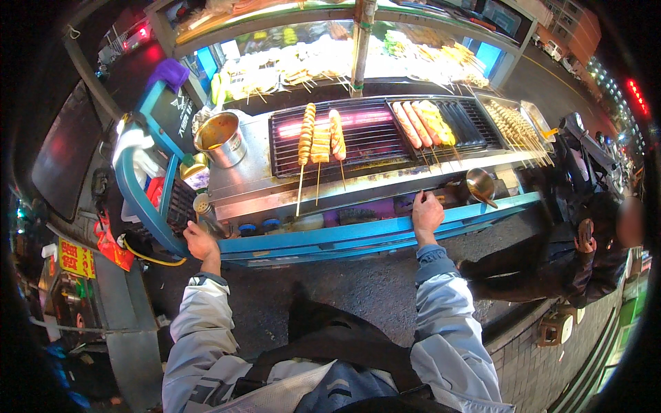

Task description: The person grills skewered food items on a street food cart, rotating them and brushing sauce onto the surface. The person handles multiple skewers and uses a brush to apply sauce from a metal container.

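Note:
My left hand [202, 243] rests by the left corner of the cart's blue metal rail [330, 232], beside a metal shaker [204, 206]; its grip is unclear. Curled fingers of my right hand [427, 211] lie over the same rail, and whether they hold anything is hidden. Beyond the rail, a spiral-cut skewer [305, 134], a flat folded skewer [320, 142] and a scored sausage on a stick [336, 135] lie on the grill grate [366, 155]. Farther right, pink sausages [413, 126] and yellow-coated skewers [436, 124] lie on a black roller plate [459, 124].
A steel pot of reddish sauce [221, 139] stands left of the grill. A metal cup with a utensil [480, 185] sits on the front shelf. Trays of skewers [511, 121] stand at right. An upright post [361, 46] rises behind the grill. A person [583, 258] is at right.

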Tool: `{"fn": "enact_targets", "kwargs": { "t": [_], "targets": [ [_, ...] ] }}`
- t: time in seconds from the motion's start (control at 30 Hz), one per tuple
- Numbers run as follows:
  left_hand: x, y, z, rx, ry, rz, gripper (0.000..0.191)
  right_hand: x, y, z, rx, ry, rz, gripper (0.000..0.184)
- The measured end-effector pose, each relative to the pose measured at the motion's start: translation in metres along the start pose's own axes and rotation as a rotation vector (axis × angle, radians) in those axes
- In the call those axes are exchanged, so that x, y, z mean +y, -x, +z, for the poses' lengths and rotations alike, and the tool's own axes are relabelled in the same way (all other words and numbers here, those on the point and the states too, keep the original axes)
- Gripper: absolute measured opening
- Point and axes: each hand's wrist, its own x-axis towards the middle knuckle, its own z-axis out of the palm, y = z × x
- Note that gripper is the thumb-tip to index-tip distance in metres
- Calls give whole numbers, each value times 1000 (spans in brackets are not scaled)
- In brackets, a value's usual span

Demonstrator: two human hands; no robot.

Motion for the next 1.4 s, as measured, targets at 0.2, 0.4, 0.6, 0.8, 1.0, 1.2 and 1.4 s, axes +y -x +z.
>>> {"fn": "enact_targets", "kwargs": {
  "t": [0.2,0.4,0.6,0.8,1.0,1.2,1.4],
  "targets": [
    [-2,-1,2,8,0,13,62,0,0,0,-13,17,7,30],
    [-3,-2,3,7,-7,20,61,1,0,0,-30,1,12,29],
    [0,0,-1,-7,-5,7,60,0,0,-1,-40,18,19,29],
    [-2,-1,1,3,4,21,61,0,-1,0,-49,20,24,29],
    [-4,-2,3,5,8,18,61,0,-1,-1,-47,21,24,30],
    [-4,-1,4,22,0,28,57,-2,-1,-3,-81,24,53,31],
    [-3,-1,3,39,8,36,55,-1,0,-1,-56,18,43,31]
  ]
}}
